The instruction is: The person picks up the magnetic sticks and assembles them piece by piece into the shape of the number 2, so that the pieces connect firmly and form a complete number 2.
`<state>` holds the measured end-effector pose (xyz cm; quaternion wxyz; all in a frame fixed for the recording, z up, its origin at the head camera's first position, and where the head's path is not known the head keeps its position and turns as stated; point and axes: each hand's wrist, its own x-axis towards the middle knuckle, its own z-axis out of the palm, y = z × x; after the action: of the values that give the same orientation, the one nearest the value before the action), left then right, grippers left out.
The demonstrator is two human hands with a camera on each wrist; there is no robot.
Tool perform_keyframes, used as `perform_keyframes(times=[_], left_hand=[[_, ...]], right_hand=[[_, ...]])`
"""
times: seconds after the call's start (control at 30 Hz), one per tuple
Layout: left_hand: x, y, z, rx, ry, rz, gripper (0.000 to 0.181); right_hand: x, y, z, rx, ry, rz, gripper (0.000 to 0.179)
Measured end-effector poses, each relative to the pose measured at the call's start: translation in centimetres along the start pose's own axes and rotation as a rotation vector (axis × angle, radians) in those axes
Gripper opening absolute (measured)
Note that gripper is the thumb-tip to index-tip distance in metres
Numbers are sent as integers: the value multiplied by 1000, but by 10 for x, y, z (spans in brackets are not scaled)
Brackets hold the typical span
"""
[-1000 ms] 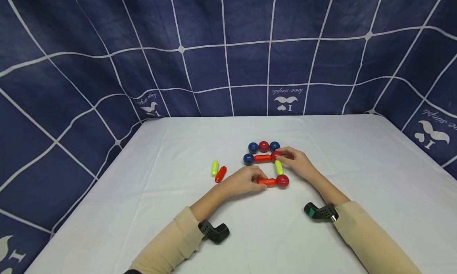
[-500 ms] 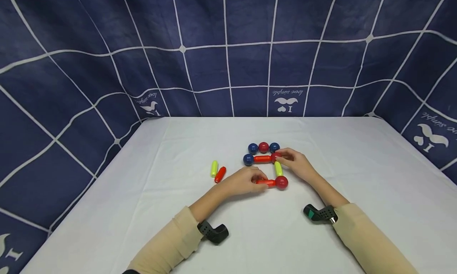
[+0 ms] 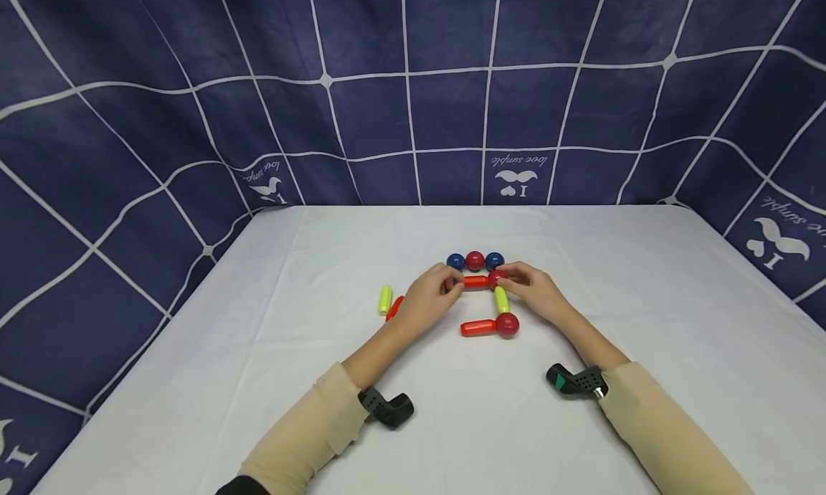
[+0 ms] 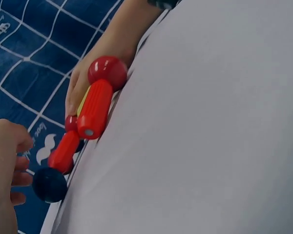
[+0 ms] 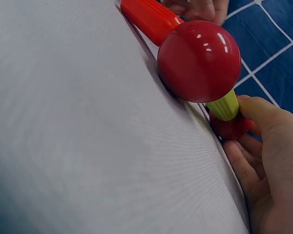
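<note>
Let go of the near red rod (image 3: 478, 328), leaving it on the white surface (image 3: 490, 437), and shifted the left hand (image 3: 431, 296), loose and grasping nothing, beside the blue ball (image 4: 50, 185), apparently turning to the far-left corner. Kept the right hand (image 3: 534, 292) pinching the far red ball (image 3: 496, 279). Left that blue ball hidden from the head view, with contact impossible to tell.

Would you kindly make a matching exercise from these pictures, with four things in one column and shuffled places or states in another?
1. loose glossy yellow-green rod
2. near glossy red ball
3. row of three glossy balls, blue, red, blue
4. bare right hand

A. joins the near red rod to the attached yellow-green rod
B. farthest back on the white cloth
C. pinches the other joined red ball
D. lies beside a loose red rod

Pairs: 1-D; 2-A; 3-B; 4-C
</note>
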<state>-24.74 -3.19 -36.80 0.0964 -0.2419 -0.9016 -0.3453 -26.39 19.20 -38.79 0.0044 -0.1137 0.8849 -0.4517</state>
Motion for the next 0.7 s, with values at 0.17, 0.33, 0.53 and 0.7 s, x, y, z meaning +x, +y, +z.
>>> perform_keyframes(times=[0.17, 0.33, 0.53, 0.7], left_hand=[[22, -8, 5, -52, 181, -91, 18], [38, -14, 13, -210, 207, -222, 30], [45, -22, 20, -318, 123, -336, 46], [45, -27, 23, -323, 77, -350, 46]], right_hand=[[1, 0, -2, 0, 4, -1, 44], [2, -1, -1, 14, -4, 4, 44], [2, -1, -2, 17, 3, -4, 45], [2, 1, -2, 26, -12, 5, 46]])
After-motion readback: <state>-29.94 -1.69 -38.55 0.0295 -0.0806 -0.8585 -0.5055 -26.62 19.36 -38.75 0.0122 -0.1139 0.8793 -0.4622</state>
